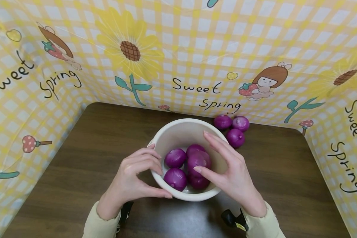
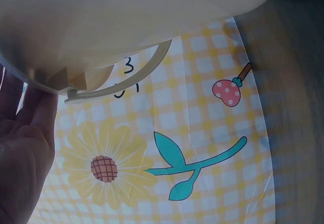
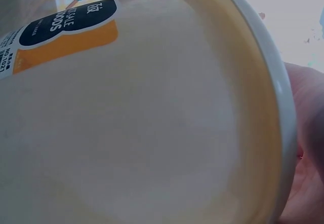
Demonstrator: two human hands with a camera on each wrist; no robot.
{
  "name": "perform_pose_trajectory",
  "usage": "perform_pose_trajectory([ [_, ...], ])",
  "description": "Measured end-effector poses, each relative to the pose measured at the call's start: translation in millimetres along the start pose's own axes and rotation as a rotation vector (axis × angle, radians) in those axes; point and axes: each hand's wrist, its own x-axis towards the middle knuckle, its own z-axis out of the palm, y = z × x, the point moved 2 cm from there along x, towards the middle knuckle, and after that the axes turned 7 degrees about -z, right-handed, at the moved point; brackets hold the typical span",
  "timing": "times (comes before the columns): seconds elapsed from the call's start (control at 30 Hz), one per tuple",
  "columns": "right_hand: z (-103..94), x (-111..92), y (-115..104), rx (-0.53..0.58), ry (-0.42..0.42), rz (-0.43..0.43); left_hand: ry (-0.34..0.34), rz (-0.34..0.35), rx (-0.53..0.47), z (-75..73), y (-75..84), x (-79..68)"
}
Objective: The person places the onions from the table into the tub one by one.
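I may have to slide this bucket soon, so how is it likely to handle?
The bucket probably stays stiff, as its rim looks thick and evenly round. With several onions at the bottom, it is likely fairly steady. Those rounded onions may roll if it tilts, since gaps show around them.

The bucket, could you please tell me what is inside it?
Inside the bucket are purple onions, at least five visible, one overlapping others. The right hand covers part of the interior, and anything beneath the onions cannot be seen.
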Motion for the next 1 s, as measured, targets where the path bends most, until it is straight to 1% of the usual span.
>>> perform_pose_trajectory([
  [0.4, -7.7, -0.8, 1.1, -0.014, 0.038, 0.027, 0.011, 0.006, -0.017, -0.1, -1.1, 0.4],
  [0.63, -12.4, -0.9, 2.2, -0.031, 0.079, 0.001, 0.014, 0.011, -0.017, -0.3, -0.8, 1.2],
  [0.83, -15.3, -3.0, 3.7, -0.019, 0.07, 0.034, 0.009, 0.008, -0.017, -0.3, -0.3, 0.7],
  [1.0, -17.7, -5.7, 6.4, -0.03, 0.059, 0.055, 0.002, -0.002, -0.011, -0.4, 0.2, 0.2],
])
